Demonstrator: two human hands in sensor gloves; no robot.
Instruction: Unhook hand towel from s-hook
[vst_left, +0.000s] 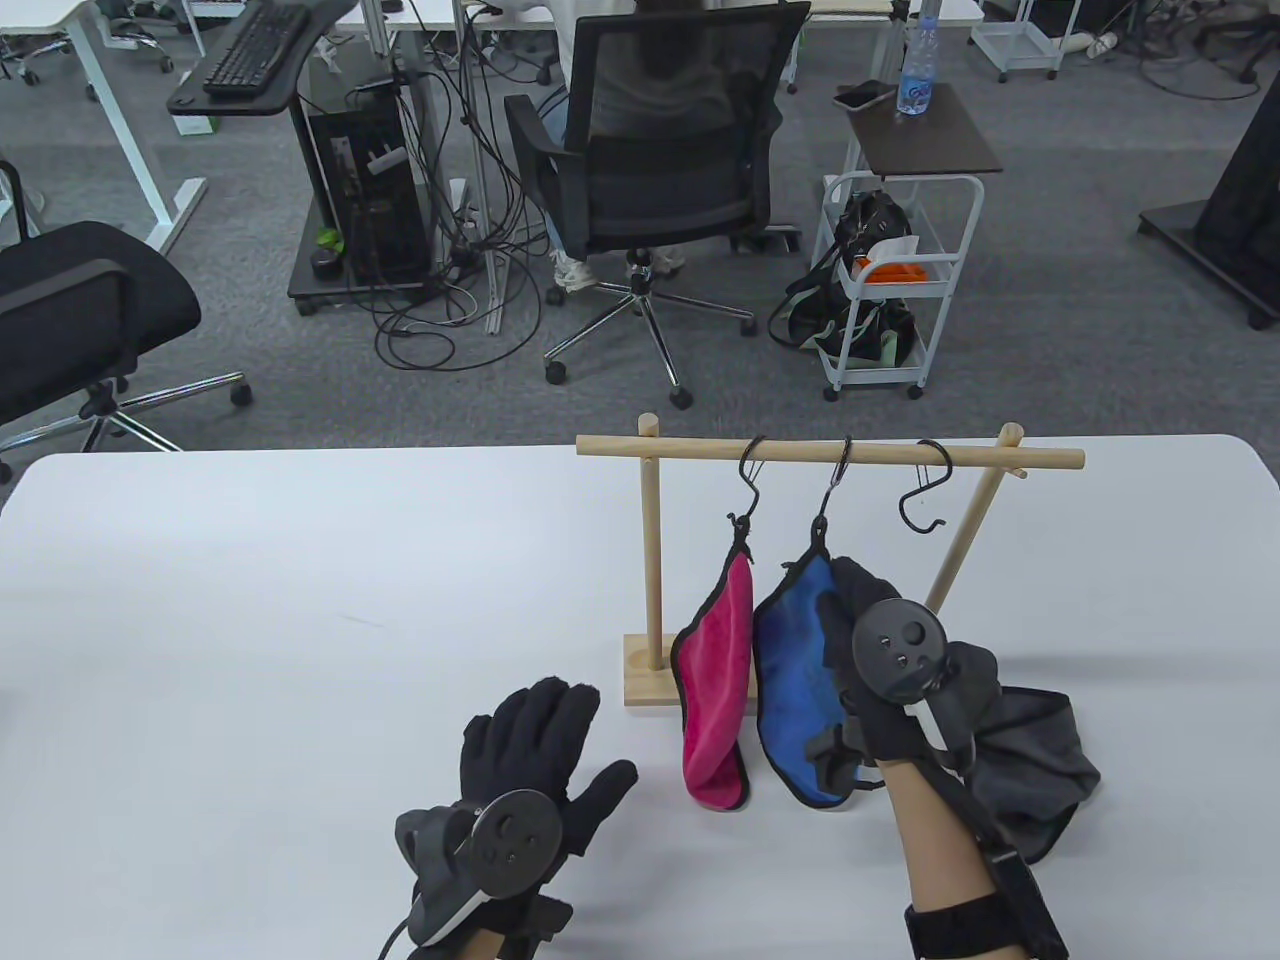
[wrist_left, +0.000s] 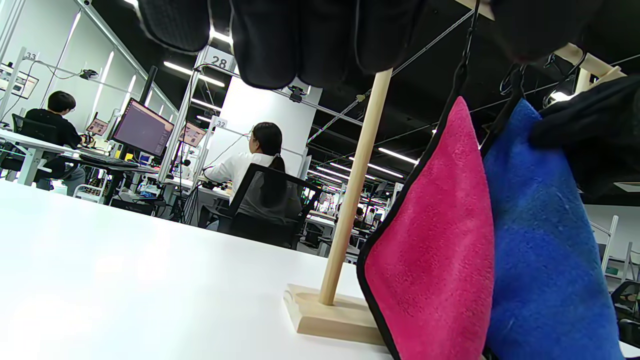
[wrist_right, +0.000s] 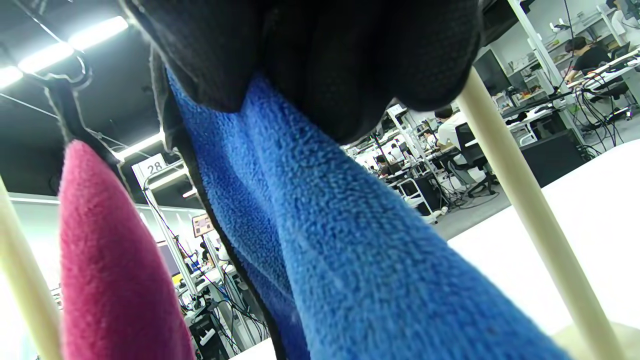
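Note:
A wooden rack (vst_left: 830, 452) stands on the white table (vst_left: 250, 600) with three black S-hooks. A pink towel (vst_left: 718, 680) hangs from the left hook (vst_left: 750, 470). A blue towel (vst_left: 795, 680) hangs from the middle hook (vst_left: 838, 480). The right hook (vst_left: 925, 490) is bare. My right hand (vst_left: 880, 650) grips the blue towel near its upper right side; the right wrist view shows my fingers (wrist_right: 320, 60) closed on the blue cloth (wrist_right: 350, 240). My left hand (vst_left: 540, 750) rests flat and open on the table, left of the pink towel (wrist_left: 435, 240).
A grey towel (vst_left: 1030, 770) lies crumpled on the table right of my right hand. The rack's wooden base (vst_left: 655, 680) sits behind the pink towel. Office chairs and a white cart (vst_left: 890, 290) stand on the floor beyond the table.

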